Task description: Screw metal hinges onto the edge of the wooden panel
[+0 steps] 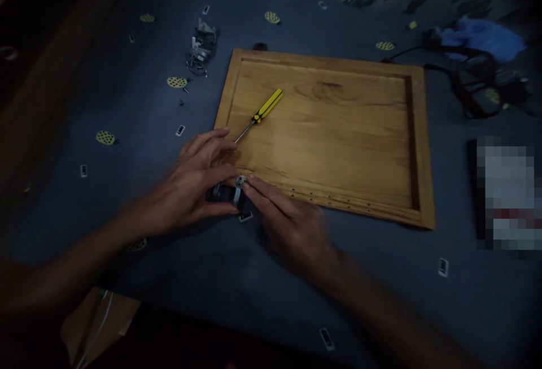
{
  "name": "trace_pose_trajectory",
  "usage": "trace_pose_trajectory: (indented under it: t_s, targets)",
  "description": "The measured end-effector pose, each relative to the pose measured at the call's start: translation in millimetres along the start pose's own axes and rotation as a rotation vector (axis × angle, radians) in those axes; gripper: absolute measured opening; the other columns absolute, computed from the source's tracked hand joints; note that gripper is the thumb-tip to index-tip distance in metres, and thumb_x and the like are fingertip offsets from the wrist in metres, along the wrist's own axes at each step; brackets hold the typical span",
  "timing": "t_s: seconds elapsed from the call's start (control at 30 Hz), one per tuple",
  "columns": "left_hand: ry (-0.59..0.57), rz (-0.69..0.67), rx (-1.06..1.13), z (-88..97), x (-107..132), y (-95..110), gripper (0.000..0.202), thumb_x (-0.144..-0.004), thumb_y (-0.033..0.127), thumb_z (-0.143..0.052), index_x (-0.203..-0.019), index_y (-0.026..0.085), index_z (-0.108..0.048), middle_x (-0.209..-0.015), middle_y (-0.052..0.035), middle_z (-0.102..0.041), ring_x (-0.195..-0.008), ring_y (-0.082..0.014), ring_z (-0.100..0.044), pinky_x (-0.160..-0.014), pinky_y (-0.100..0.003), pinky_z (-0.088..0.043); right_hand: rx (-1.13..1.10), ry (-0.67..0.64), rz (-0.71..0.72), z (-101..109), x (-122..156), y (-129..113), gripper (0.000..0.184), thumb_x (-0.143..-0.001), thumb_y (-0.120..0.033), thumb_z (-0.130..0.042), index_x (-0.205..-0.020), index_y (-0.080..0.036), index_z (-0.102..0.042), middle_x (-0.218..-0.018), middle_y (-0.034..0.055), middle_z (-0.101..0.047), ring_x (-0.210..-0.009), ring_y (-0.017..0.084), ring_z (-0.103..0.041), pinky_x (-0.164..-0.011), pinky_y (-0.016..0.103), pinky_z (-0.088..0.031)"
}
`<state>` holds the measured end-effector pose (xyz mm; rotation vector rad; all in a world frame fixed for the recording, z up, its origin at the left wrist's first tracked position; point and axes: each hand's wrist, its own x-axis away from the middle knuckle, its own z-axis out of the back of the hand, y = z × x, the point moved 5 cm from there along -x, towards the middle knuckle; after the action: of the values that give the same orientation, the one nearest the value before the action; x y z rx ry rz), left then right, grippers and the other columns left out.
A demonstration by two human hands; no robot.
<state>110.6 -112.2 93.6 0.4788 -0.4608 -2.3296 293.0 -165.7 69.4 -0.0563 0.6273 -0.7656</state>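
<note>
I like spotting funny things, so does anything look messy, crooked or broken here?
Nothing looks spilled or broken. A little untidy, maybe: what look like tiny screws lie loose on the cloth, near a jumbled pile of metal parts, not gathered up.

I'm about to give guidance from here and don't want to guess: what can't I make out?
All in the head view:
- Screwdriver tip: hidden behind the left hand.
- Metal fitting: partly covered by right hand fingertips; its detail is too small and dim.
- Wooden panel: near-left corner hidden by the left hand.
- Metal pieces at upper left: too dim and overlapped to count.
- Object at right edge: pixelated, unidentifiable.
</note>
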Motion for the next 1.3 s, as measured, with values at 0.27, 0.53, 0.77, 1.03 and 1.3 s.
trace_pose_trajectory:
  t_s: [0.27,0.53,0.77,1.03,1.3]
  targets:
    - [-0.026,0.033,0.02,1.3,-1,0,0.039,-0.089,0.044,-0.083,-0.121,0.024,-0.074,-0.146,-0.0137,-0.059,-0.154,-0.04,-0.04,-0.124,-0.065,-0.042,0.157,-0.009,0.019,1,-5,-5,0.047,-0.094,0.008,-0.043,-0.123,-0.008,-0.075,-0.129,0.0124,-0.079,-0.068,0.017,-0.078,-0.055,0.03,-0.06]
    - [-0.011,0.018,0.013,1.1,0,-1,0.041,-0.089,0.043,-0.083,-0.125,0.027,-0.072,-0.146,-0.0122,-0.058,-0.153,-0.0387,-0.041,-0.123,-0.064,-0.044,0.159,-0.055,-0.007,-2,0,-2,0.048,-0.094,0.006,-0.048,-0.129,-0.013,-0.075,-0.132,0.0103,-0.078,-0.067,0.014,-0.074,-0.057,0.027,-0.059]
    - [-0.003,0.008,0.003,1.0,1,-1,0.036,-0.091,0.046,-0.081,-0.118,0.024,-0.072,-0.147,-0.0146,-0.058,-0.154,-0.0394,-0.041,-0.123,-0.065,-0.043,-0.016,0.051,-0.074,1,7,4,0.041,-0.096,0.002,-0.056,-0.131,-0.01,-0.073,-0.136,0.0166,-0.075,-0.102,0.022,-0.081,-0.09,0.032,-0.068]
    - [-0.002,0.013,0.0,0.7,0,-1,0.036,-0.091,0.044,-0.082,-0.12,0.024,-0.072,-0.147,-0.0135,-0.059,-0.154,-0.04,-0.042,-0.123,-0.066,-0.043,-0.007,0.024,-0.064,3,1,2,0.034,-0.098,0.0,-0.051,-0.118,-0.012,-0.075,-0.135,0.0153,-0.076,-0.097,0.02,-0.081,-0.084,0.029,-0.068]
    - [-0.009,0.02,-0.002,0.3,1,-1,0.039,-0.09,0.046,-0.082,-0.121,0.025,-0.072,-0.147,-0.0133,-0.059,-0.154,-0.0393,-0.042,-0.123,-0.064,-0.044,0.111,-0.01,-0.051,1,-8,-3,0.031,-0.101,-0.001,-0.043,-0.098,-0.018,-0.07,-0.128,0.0075,-0.08,-0.068,0.013,-0.075,-0.055,0.027,-0.053]
